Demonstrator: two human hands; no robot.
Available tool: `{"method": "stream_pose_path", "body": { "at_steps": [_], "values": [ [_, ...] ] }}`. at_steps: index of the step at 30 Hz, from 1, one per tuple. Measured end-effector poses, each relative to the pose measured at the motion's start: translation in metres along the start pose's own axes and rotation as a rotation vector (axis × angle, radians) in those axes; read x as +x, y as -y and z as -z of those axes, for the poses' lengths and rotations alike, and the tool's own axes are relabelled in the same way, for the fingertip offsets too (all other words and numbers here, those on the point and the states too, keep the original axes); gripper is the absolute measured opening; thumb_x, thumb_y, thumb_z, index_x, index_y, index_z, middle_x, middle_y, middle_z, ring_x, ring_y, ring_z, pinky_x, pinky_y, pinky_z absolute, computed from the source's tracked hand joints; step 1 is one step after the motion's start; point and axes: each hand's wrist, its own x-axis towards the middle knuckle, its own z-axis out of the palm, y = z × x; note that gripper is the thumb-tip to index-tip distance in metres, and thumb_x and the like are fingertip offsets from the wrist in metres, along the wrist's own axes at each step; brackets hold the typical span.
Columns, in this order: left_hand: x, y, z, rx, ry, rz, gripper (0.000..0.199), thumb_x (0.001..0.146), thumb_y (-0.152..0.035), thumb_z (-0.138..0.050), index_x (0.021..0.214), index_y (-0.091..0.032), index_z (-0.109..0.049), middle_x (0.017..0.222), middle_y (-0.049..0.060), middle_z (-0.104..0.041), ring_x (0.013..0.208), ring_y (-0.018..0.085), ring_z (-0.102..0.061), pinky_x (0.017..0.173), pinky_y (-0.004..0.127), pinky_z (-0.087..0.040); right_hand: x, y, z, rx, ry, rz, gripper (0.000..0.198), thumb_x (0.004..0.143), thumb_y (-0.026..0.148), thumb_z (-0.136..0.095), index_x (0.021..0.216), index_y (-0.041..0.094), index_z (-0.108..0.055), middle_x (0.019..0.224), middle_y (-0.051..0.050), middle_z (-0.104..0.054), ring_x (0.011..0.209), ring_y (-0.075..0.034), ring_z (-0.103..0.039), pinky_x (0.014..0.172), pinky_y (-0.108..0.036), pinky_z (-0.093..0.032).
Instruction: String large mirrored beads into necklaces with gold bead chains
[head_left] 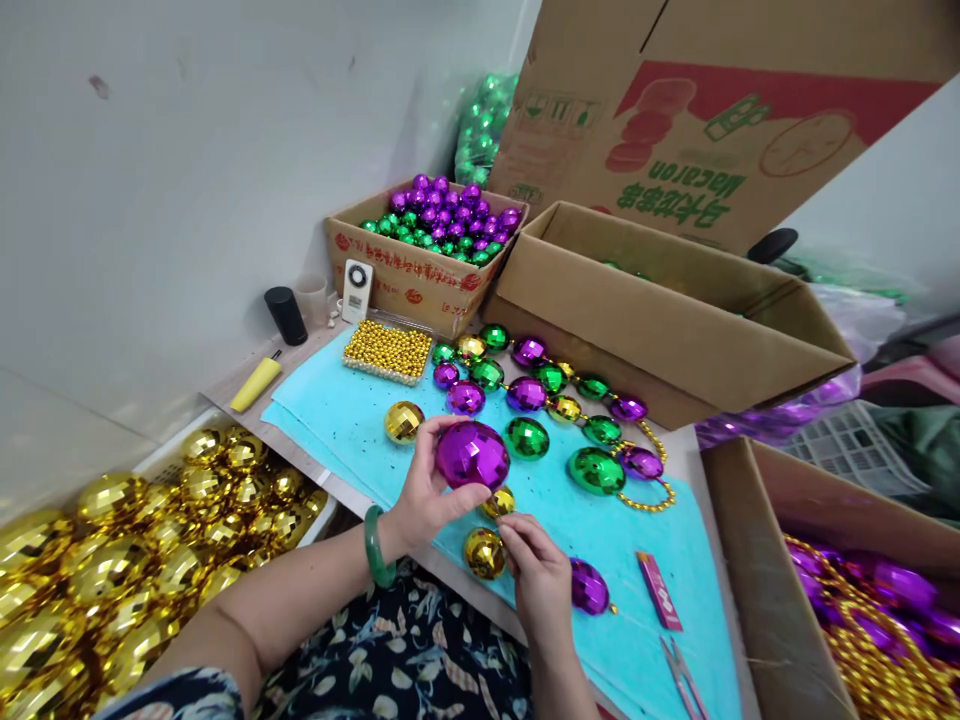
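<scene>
My left hand (426,500), with a green bangle (379,548) on its wrist, is closed around a large purple faceted ball (472,456) above the blue cloth (352,425). Just below and to the right, my right hand (536,570) pinches thumb and finger together near the ball's lower end. What sits between those fingertips is too small to make out. Close to the right fingertips are a smaller gold ball (498,502) and a larger gold ball (484,554). Right of that hand lies another purple ball (589,587) with a small gold bead at its end.
Behind lies a strand of green, purple and gold balls (526,394) beside a tray of gold beads (388,350). Cardboard boxes (420,285) (675,310) line the back. Pliers (681,675) and a pink packet (660,592) lie right. A bin of gold balls (180,570) stands left.
</scene>
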Motion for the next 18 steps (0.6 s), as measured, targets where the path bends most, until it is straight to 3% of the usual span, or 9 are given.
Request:
{"method": "stream_pose_path", "body": {
  "at_steps": [6, 13, 18],
  "values": [
    [0.005, -0.004, 0.01, -0.02, -0.014, 0.004, 0.067, 0.065, -0.031, -0.077, 0.119, -0.025, -0.039, 0.128, 0.01, -0.045, 0.112, 0.023, -0.052, 0.091, 0.035, -0.047, 0.007, 0.003, -0.005, -0.037, 0.046, 0.005, 0.02, 0.068, 0.039, -0.071, 0.07, 0.019, -0.072, 0.076, -0.006, -0.067, 0.07, -0.019, -0.058, 0.06, -0.03, -0.047],
    [0.006, -0.007, 0.016, -0.064, -0.042, 0.011, 0.065, 0.066, -0.031, -0.076, 0.119, -0.025, -0.04, 0.127, 0.009, -0.045, 0.112, 0.023, -0.052, 0.092, 0.036, -0.047, 0.007, 0.001, -0.016, -0.003, 0.071, -0.062, 0.022, 0.069, 0.039, -0.07, 0.071, 0.017, -0.071, 0.07, -0.004, -0.064, 0.049, -0.011, -0.046, 0.043, -0.024, -0.036],
    [0.008, -0.003, 0.022, -0.034, -0.052, -0.012, 0.07, 0.064, -0.03, -0.078, 0.123, -0.027, -0.039, 0.132, 0.01, -0.04, 0.116, 0.025, -0.049, 0.095, 0.038, -0.046, 0.012, 0.003, -0.019, -0.036, 0.083, -0.01, 0.023, 0.069, 0.041, -0.069, 0.069, 0.018, -0.07, 0.072, -0.005, -0.065, 0.058, -0.015, -0.052, 0.048, -0.025, -0.04]
  ]
}}
